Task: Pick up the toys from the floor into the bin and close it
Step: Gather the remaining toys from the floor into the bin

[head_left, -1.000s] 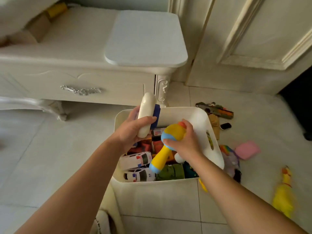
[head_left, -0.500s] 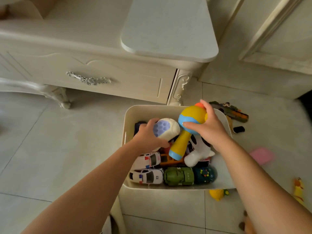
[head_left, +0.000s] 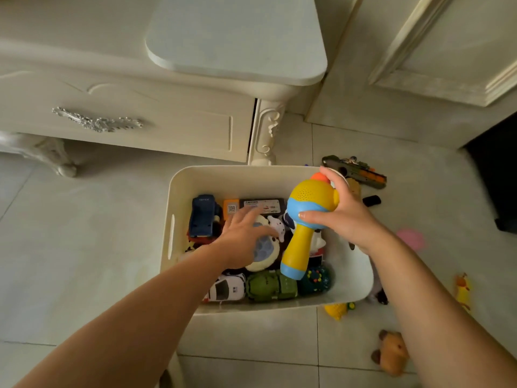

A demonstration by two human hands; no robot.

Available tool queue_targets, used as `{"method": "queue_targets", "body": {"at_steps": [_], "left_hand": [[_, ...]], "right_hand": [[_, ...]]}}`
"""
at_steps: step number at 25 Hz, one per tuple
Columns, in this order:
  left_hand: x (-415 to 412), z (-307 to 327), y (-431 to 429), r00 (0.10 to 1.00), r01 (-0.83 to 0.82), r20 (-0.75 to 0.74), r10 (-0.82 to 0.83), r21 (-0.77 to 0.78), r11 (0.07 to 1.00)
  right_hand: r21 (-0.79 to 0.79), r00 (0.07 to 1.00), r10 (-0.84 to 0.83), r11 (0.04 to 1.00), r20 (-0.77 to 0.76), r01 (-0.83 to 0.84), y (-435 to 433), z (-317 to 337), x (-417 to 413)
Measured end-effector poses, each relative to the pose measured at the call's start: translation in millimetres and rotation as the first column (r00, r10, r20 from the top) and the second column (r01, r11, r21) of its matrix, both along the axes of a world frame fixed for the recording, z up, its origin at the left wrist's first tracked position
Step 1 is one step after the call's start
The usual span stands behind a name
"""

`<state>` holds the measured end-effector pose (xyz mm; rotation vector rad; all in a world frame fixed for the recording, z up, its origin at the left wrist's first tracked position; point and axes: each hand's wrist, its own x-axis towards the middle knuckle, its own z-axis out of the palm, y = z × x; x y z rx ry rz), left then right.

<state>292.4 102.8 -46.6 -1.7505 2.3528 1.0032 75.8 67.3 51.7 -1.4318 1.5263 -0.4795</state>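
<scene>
A cream plastic bin [head_left: 179, 197] stands open on the tiled floor, holding several toys: a blue car [head_left: 202, 217], a white car [head_left: 228, 288], a green toy [head_left: 270, 285]. My left hand [head_left: 240, 236] hovers inside the bin with fingers spread, just above a white round toy with a bluish face [head_left: 264, 252] that lies among the others. My right hand [head_left: 342, 214] grips the head of a yellow and blue toy microphone [head_left: 303, 228], held handle-down over the bin's right half.
Right of the bin lie a toy gun [head_left: 355, 170], a pink piece [head_left: 411, 239], a yellow rubber chicken [head_left: 463, 289], a small yellow toy [head_left: 337, 310] and a brown plush [head_left: 391, 352]. A white drawer cabinet [head_left: 140, 116] stands behind; a light lid-like board [head_left: 237, 37] rests on it.
My left hand lowered the white round toy into the bin and let go of it, fingers now spread. The microphone stays in my right hand, slightly further right.
</scene>
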Motion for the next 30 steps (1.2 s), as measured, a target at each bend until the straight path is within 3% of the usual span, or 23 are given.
{"method": "queue_targets", "body": {"at_steps": [2, 3, 9, 12, 15, 17, 19, 21, 24, 25, 27, 30], "left_hand": [[-2.8, -3.9, 5.0, 0.928, -0.309, -0.171, 0.331, 0.142, 0.94], [-4.0, -6.8, 8.8, 0.907, -0.344, -0.194, 0.374, 0.17, 0.923], [2.5, -4.7, -3.0, 0.998, -0.031, -0.046, 0.04, 0.189, 0.981], [3.6, -2.7, 8.5, 0.972, -0.191, -0.107, 0.209, 0.161, 0.968], [8.4, -4.5, 28.5, 0.92, -0.386, -0.055, 0.389, 0.058, 0.921], [14.2, -4.9, 36.7, 0.94, -0.341, 0.024, 0.34, 0.019, 0.94], [21.9, -3.1, 39.8, 0.958, -0.281, 0.067, 0.278, 0.04, 0.959], [26.8, -0.6, 40.0, 0.965, -0.255, 0.071, 0.251, 0.06, 0.965], [26.4, 1.5, 38.8, 0.964, -0.26, 0.061, 0.258, 0.04, 0.965], [25.2, 0.7, 39.4, 0.965, -0.257, 0.062, 0.255, 0.025, 0.966], [24.8, -1.5, 39.1, 0.963, -0.267, 0.046, 0.267, -0.002, 0.964], [24.5, -2.9, 39.8, 0.953, -0.301, 0.008, 0.301, -0.03, 0.953]], "right_hand": [[0.009, 1.0, -0.002, 1.0, 0.007, 0.002, 0.4, 0.7, -2.4], [0.012, 1.0, 0.0, 1.0, 0.013, -0.001, 0.3, 0.3, -4.1], [-0.004, 0.983, 0.146, 0.989, -0.112, -0.147, -5.9, 0.0, 5.5], [-0.013, 0.952, 0.214, 0.975, -0.219, -0.222, -11.3, 0.6, 27.6], [-0.083, 0.893, 0.33, 0.925, -0.305, -0.37, -21.0, 6.4, 59.3], [-0.181, 0.807, 0.444, 0.823, -0.388, -0.539, -25.1, 9.1, 83.4], [-0.243, 0.659, 0.516, 0.655, -0.548, -0.715, -27.8, 5.1, 107.5], [-0.19, 0.489, 0.529, 0.52, -0.694, -0.833, -30.1, -4.3, 125.1], [-0.064, 0.313, 0.496, 0.456, -0.81, -0.888, -23.2, -29.4, 129.2], [-0.093, 0.319, 0.432, 0.467, -0.843, -0.879, -18.7, -38.5, 124.8], [-0.198, 0.418, 0.298, 0.56, -0.858, -0.805, -12.5, -54.5, 113.3], [-0.202, 0.545, 0.273, 0.726, -0.793, -0.658, -2.7, -70.7, 96.9]]}}
